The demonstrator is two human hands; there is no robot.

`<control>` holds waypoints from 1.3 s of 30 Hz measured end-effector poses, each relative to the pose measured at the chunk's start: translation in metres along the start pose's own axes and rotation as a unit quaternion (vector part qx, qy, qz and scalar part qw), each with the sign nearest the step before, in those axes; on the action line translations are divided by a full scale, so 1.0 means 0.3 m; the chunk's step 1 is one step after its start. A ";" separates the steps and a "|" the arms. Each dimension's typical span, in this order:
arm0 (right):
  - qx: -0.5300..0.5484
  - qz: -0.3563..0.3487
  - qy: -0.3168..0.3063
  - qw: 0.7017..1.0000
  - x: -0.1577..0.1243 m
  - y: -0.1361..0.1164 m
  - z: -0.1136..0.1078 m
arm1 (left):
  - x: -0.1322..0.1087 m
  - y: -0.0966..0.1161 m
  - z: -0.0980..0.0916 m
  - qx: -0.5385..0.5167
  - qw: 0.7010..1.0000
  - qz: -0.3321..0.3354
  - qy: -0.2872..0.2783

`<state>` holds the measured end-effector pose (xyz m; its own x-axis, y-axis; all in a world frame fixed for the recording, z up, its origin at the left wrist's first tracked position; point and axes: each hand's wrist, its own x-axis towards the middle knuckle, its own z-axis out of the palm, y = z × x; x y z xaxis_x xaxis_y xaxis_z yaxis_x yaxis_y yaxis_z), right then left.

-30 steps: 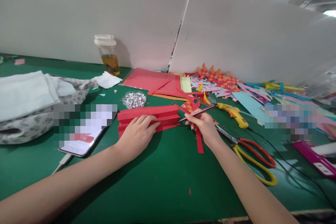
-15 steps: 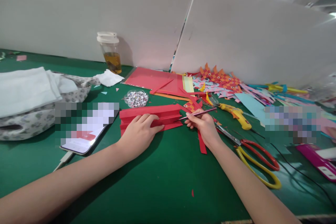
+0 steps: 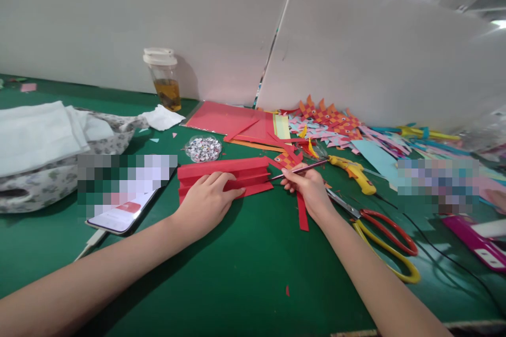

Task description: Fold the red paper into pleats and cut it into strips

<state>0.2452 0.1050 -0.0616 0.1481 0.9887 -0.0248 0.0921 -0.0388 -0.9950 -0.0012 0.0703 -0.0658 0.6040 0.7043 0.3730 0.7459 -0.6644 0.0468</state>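
Observation:
A pleated sheet of red paper (image 3: 253,174) lies on the green table. My left hand (image 3: 209,200) rests on its left and middle part, thumb and fingers spread over the folds, pressing it flat. My right hand (image 3: 306,187) is closed round a thin dark pen-like tool (image 3: 310,166), whose tip points left at the paper's right edge. Under my right hand a red strip (image 3: 302,213) sticks out. Just behind that hand is an orange and yellow woven paper fish (image 3: 288,159).
Scissors (image 3: 366,214) and a yellow glue gun (image 3: 356,171) with a black cord lie at the right. A phone (image 3: 134,197) and a patterned cloth item (image 3: 43,184) are at the left. Behind stand a cup (image 3: 166,81), a dish of googly eyes (image 3: 203,149) and red sheets (image 3: 221,118).
The whole view has shifted slightly, so things sit a little further left. Both hands keep nearly the same places on the paper and tool.

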 end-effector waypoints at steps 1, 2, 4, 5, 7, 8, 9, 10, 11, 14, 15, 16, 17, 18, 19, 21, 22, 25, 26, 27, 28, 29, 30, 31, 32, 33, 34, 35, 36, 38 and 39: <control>0.000 -0.002 0.002 1.000 0.003 -0.001 -0.006 | 0.000 0.000 0.000 0.000 1.000 0.000 0.002; 0.000 -0.004 0.004 1.000 0.006 -0.002 -0.011 | 0.000 0.001 -0.001 0.000 1.000 -0.001 0.005; -0.004 -0.006 0.010 1.000 0.012 -0.006 -0.021 | 0.000 0.001 0.001 -0.003 1.000 -0.001 0.013; -0.008 -0.005 0.014 1.000 0.014 -0.009 -0.025 | -0.001 0.000 0.002 -0.004 1.000 0.000 0.015; -0.015 -0.002 0.021 1.000 0.017 -0.014 -0.031 | -0.002 -0.001 0.005 -0.006 1.000 0.001 0.018; -0.018 0.000 0.023 1.000 0.019 -0.017 -0.034 | -0.003 -0.002 0.007 -0.007 1.000 0.001 0.017; -0.020 0.001 0.026 0.999 0.020 -0.020 -0.036 | -0.003 -0.002 0.007 -0.007 1.000 0.000 0.016; -0.021 0.001 0.029 0.999 0.021 -0.022 -0.039 | -0.002 -0.003 0.008 -0.007 1.000 -0.001 0.013; -0.020 0.002 0.031 0.999 0.022 -0.024 -0.041 | -0.002 -0.003 0.007 -0.006 1.000 -0.002 0.010; -0.011 -0.005 0.041 0.999 0.024 -0.024 -0.049 | -0.001 -0.001 0.003 -0.004 1.000 -0.002 0.005; -0.004 -0.010 0.045 0.999 0.023 -0.023 -0.049 | -0.001 0.000 0.001 -0.004 1.000 -0.001 0.006; 0.005 -0.016 0.047 0.999 0.020 -0.022 -0.047 | 0.000 0.001 -0.001 -0.005 1.000 -0.001 0.008; 0.015 -0.022 0.046 0.999 0.017 -0.021 -0.043 | 0.000 0.001 -0.002 -0.006 1.000 -0.001 0.010; 0.022 -0.026 0.037 0.999 0.013 -0.020 -0.036 | 0.000 0.002 -0.003 -0.007 1.000 0.000 0.012; 0.025 -0.028 0.022 0.999 0.008 -0.019 -0.027 | 0.000 0.002 -0.003 -0.007 1.000 0.000 0.012; 0.017 -0.027 -0.014 0.999 0.000 -0.015 -0.006 | 0.001 0.002 -0.004 -0.008 1.000 0.001 0.011; 0.010 -0.026 -0.028 0.999 -0.004 -0.013 0.004 | 0.001 0.002 -0.003 -0.009 1.000 0.001 0.011; -0.004 -0.021 -0.043 0.999 -0.006 -0.004 0.023 | 0.002 0.001 -0.002 -0.011 1.000 -0.001 0.008; -0.004 -0.020 -0.043 0.999 -0.005 -0.001 0.024 | 0.002 0.001 -0.001 -0.010 1.000 -0.001 0.007; -0.003 -0.019 -0.043 0.999 -0.003 0.001 0.024 | 0.001 0.000 -0.001 -0.009 1.000 -0.001 0.006; -0.002 -0.019 -0.042 0.999 0.000 0.002 0.021 | 0.001 0.000 0.000 -0.007 1.000 -0.001 0.004; -0.001 -0.019 -0.041 0.999 0.003 0.002 0.017 | 0.001 0.000 -0.001 -0.005 1.000 -0.001 0.003; -0.001 -0.020 -0.038 0.999 0.006 0.002 0.011 | 0.001 0.000 -0.001 -0.003 1.000 0.000 0.002; 0.000 -0.021 -0.034 0.999 0.011 0.001 0.004 | 0.001 0.000 -0.001 -0.001 1.000 -0.001 0.002; 0.000 -0.021 -0.027 0.999 0.015 -0.001 -0.004 | 0.001 0.000 -0.002 -0.001 1.000 0.000 0.002; -0.002 -0.021 -0.018 1.000 0.019 -0.004 -0.013 | 0.001 0.000 -0.002 0.000 1.000 0.000 0.002; -0.004 -0.019 -0.007 1.000 0.023 -0.007 -0.022 | 0.001 0.000 -0.002 0.001 1.000 0.000 0.002; -0.007 -0.018 0.004 1.000 0.026 -0.010 -0.031 | 0.000 0.000 -0.002 0.001 1.000 0.000 0.003; -0.009 -0.018 0.015 1.000 0.028 -0.013 -0.039 | 0.000 0.000 -0.001 0.001 1.000 0.001 0.003; -0.011 -0.022 0.034 0.999 0.028 -0.018 -0.048 | -0.002 -0.002 0.001 0.000 1.000 0.001 0.002; -0.009 -0.027 0.038 0.999 0.026 -0.020 -0.049 | -0.003 -0.002 0.001 -0.001 1.000 0.002 0.001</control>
<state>0.2603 0.1107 -0.0543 0.2173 0.9754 0.0375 0.1193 0.0116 -0.9928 -0.0021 0.0702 -0.0666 0.6056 0.7016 0.3754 0.7436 -0.6670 0.0470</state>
